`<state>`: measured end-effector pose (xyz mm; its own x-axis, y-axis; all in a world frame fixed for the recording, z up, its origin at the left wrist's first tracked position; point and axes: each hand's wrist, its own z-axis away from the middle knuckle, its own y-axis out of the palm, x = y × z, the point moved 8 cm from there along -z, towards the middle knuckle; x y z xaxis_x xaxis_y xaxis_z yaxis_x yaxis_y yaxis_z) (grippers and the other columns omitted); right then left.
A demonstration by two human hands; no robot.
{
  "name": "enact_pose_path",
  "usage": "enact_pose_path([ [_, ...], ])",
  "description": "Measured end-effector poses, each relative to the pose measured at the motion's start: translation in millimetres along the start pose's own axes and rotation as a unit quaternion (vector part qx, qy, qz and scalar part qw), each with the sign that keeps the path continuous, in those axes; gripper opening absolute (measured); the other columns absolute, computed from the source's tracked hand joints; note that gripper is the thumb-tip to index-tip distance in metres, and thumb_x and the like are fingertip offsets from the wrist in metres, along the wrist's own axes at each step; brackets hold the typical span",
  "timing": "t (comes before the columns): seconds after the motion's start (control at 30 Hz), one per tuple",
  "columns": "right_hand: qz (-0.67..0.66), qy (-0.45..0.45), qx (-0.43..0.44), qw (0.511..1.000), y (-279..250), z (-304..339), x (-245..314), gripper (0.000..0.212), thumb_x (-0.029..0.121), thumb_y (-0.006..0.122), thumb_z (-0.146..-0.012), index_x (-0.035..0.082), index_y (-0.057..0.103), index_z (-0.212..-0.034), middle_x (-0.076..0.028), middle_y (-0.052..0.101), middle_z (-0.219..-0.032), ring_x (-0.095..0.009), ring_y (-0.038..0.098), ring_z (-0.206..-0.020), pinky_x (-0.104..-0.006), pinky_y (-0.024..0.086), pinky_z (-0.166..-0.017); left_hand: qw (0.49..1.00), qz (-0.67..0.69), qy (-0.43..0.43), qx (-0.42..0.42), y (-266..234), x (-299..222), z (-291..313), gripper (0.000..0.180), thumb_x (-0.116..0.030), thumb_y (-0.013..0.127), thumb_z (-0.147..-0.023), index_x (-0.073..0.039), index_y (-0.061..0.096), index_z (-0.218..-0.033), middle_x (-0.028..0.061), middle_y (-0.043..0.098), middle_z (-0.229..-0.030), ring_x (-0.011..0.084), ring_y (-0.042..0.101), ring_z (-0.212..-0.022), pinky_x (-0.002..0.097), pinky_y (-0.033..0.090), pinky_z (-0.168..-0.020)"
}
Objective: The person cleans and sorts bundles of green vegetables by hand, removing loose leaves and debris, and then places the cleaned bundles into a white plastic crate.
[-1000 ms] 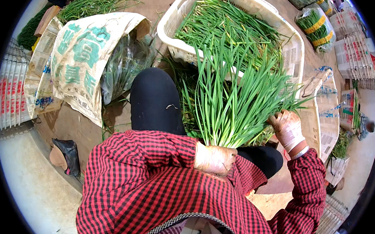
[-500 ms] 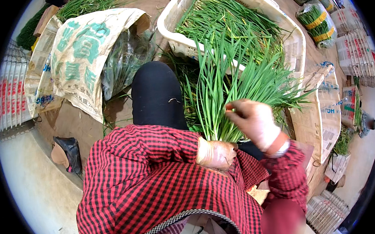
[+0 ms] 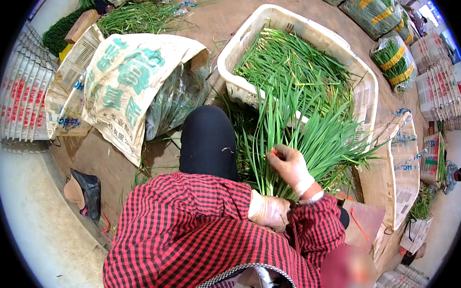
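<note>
A fanned bunch of garlic chives (image 3: 318, 142) stands upright over my lap, its green leaves pointing away from me. My left hand (image 3: 269, 211), its wrist wrapped in pale material, is closed around the pale base of the bunch. Higher up, my right hand (image 3: 292, 170) is in front of the leaves with its thumb and fingers pinched together. A small orange-red bit shows at those fingertips; what it is, and whether a leaf is caught there, I cannot make out. The lower stem ends are hidden behind my hands and checked sleeves.
Beyond the bunch stands a white plastic crate (image 3: 227, 66) holding more loose chives. A printed woven sack (image 3: 120, 82) and a clear plastic bag (image 3: 175, 103) lie left of my knee. Wrapped chive bundles (image 3: 396, 63) are far right. A reddish board (image 3: 363, 222) lies at my right.
My right hand has moved left across the leaves and closer to my left hand. My left hand keeps its hold on the chives. The whole view has shifted, so the scene sits lower.
</note>
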<state>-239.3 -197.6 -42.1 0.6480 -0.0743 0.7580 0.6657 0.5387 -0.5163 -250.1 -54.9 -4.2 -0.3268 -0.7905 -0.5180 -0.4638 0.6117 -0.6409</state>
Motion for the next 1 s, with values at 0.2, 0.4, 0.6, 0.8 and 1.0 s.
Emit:
enact_pose_path([
  [0.2,-0.247,-0.030,-0.084,0.965,-34.9,55.3,35.0,0.019,0.012,0.061,-0.086,-0.003,0.061,-0.097,-0.009,0.066,-0.083,-0.014,0.060,-0.067,-0.0246,0.048,-0.059,0.985,0.169,-0.035,-0.028,-33.3,3.3,-16.5,0.025,-0.012,0.062,-0.069,-0.006,0.062,-0.093,0.0111,0.061,-0.090,0.0304,0.057,-0.086,0.0389,0.046,-0.074],
  [0.4,-0.340,-0.214,-0.226,0.888,-101.5,104.5,103.6,0.005,0.003,0.056,-0.088,0.002,0.057,-0.093,-0.011,0.064,-0.089,-0.012,0.060,-0.065,-0.0247,0.048,-0.053,0.991,0.128,0.003,-0.042,-52.4,3.6,-17.1,0.031,-0.005,0.054,-0.071,-0.001,0.055,-0.102,0.0183,0.055,-0.098,0.0319,0.051,-0.099,0.0414,0.034,-0.095],
  [0.6,-0.337,-0.250,-0.493,0.762,-201.4,187.5,24.1,0.013,0.013,0.053,-0.091,0.001,0.058,-0.096,-0.006,0.061,-0.085,-0.012,0.056,-0.066,-0.0240,0.045,-0.057,0.936,0.173,-0.056,-0.303,-223.9,-16.4,-13.1,0.016,0.002,0.062,-0.073,-0.011,0.057,-0.081,0.0012,0.058,-0.084,0.0162,0.057,-0.084,0.0381,0.042,-0.092],
  [0.8,0.112,-0.008,-0.349,0.930,-193.3,151.6,-120.8,0.068,0.019,0.072,-0.076,-0.004,0.039,-0.131,-0.014,0.057,-0.118,-0.020,0.053,-0.110,-0.0327,0.043,-0.092,0.675,0.306,0.062,-0.668,-323.6,-46.5,102.3,0.025,0.008,0.059,-0.078,-0.012,0.051,-0.091,0.0033,0.059,-0.093,0.0291,0.053,-0.112,0.0562,0.040,-0.100],
  [1.0,-0.203,-0.263,-0.442,0.833,-203.1,168.0,36.8,0.028,0.000,0.058,-0.086,0.001,0.058,-0.114,-0.009,0.062,-0.109,-0.016,0.058,-0.101,-0.0291,0.044,-0.089,0.575,0.315,-0.027,-0.755,-301.4,-30.9,164.6,0.023,0.007,0.059,-0.078,-0.009,0.052,-0.092,0.0041,0.059,-0.098,0.0264,0.049,-0.117,0.0517,0.036,-0.104],
])
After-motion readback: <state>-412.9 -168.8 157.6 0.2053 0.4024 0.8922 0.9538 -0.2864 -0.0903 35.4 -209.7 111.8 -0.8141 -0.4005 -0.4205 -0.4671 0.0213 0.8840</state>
